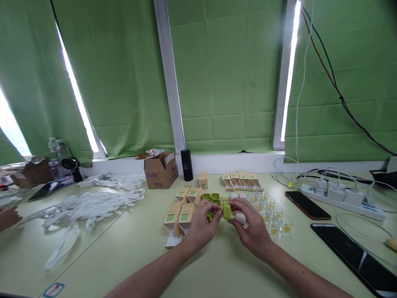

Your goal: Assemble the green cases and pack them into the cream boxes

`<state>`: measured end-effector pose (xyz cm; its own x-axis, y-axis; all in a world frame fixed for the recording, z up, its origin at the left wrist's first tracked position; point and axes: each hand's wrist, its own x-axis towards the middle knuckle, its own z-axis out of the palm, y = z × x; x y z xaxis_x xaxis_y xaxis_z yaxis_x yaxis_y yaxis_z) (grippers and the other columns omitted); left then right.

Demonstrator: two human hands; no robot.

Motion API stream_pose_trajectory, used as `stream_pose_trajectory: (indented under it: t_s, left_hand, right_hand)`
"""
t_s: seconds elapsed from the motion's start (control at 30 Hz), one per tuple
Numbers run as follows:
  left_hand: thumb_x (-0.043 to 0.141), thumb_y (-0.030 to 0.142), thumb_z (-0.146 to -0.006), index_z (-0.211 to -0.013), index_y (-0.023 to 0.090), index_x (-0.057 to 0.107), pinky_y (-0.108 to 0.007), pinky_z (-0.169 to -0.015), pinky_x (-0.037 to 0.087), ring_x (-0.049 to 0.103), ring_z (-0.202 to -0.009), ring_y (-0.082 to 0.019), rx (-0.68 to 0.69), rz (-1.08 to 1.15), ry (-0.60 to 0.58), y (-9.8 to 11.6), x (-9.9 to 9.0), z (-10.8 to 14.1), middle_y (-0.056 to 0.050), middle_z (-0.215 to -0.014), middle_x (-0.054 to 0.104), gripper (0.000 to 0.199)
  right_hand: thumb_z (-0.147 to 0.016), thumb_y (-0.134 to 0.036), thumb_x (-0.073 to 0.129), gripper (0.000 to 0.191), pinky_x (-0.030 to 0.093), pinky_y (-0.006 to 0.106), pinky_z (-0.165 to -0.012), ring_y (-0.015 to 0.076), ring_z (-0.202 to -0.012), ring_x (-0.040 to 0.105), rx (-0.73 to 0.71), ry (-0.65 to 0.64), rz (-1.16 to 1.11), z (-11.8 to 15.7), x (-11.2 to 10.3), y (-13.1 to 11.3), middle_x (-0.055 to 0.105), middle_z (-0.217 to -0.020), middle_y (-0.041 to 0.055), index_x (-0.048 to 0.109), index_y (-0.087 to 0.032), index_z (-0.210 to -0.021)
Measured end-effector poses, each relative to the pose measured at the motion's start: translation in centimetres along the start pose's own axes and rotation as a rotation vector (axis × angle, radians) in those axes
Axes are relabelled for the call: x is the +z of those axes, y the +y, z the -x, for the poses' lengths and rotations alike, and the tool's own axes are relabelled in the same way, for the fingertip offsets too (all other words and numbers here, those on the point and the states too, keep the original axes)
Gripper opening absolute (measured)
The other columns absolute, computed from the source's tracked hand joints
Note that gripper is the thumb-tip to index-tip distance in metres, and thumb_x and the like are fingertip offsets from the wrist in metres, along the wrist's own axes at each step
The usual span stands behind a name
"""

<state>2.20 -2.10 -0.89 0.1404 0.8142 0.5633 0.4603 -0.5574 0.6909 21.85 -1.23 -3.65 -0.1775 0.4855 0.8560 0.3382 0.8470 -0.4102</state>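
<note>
Between my two hands, above the pale table, is a small green container (227, 211). My right hand (250, 223) grips it from the right, with a white rounded piece (240, 218) by its fingers. My left hand (205, 221) is pinched at the container's left side; whether it holds anything separate is too small to tell. Several green cups (211, 197) stand just behind my left hand. Brown cartons with green labels (178, 218) are grouped to its left. Clear cups with yellow contents (273, 215) are in rows right of my right hand.
A cardboard box (159, 171) and black cylinder (186, 165) stand at the back. White straps (102, 203) spread over the left side, near another person's hand (9, 217). Phones (307, 205), a tablet (353, 256) and a power strip (344, 198) lie right.
</note>
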Motion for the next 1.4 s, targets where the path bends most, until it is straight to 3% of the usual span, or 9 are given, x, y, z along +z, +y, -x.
stream_pose_trajectory:
  t_s: [0.37,0.97,1.4]
  left_hand:
    - [0.058,0.034,-0.093,-0.076,0.019,0.062,-0.033,-0.074,0.050,0.059,-0.079,-0.020,-0.004,-0.004,0.008,0.21,0.09,0.00,-0.006,-0.085,0.061,0.023]
    - [0.060,0.033,-0.095,-0.078,0.020,0.063,-0.033,-0.074,0.051,0.059,-0.079,-0.020,0.010,0.007,0.035,0.35,-0.01,0.02,-0.005,-0.087,0.061,0.021]
    - [0.059,0.032,-0.095,-0.077,0.020,0.062,-0.033,-0.074,0.052,0.059,-0.078,-0.020,0.025,-0.013,0.047,0.65,-0.22,0.04,-0.004,-0.085,0.061,0.021]
  right_hand:
    - [-0.097,-0.022,0.063,0.032,0.066,0.044,-0.093,0.0301,-0.115,0.070,-0.023,0.024,0.026,0.02,0.12,-0.05,0.070,-0.123,0.0133,0.064,-0.024,-0.129]
    - [-0.096,-0.018,0.062,0.034,0.066,0.041,-0.092,0.0274,-0.113,0.070,0.002,-0.002,-0.012,-0.05,-0.01,0.04,0.067,-0.125,0.0120,0.061,-0.025,-0.130]
    - [-0.099,-0.025,0.061,0.030,0.067,0.044,-0.087,0.0282,-0.106,0.071,0.012,0.006,-0.006,-0.03,-0.04,0.00,0.067,-0.126,0.0138,0.062,-0.024,-0.129]
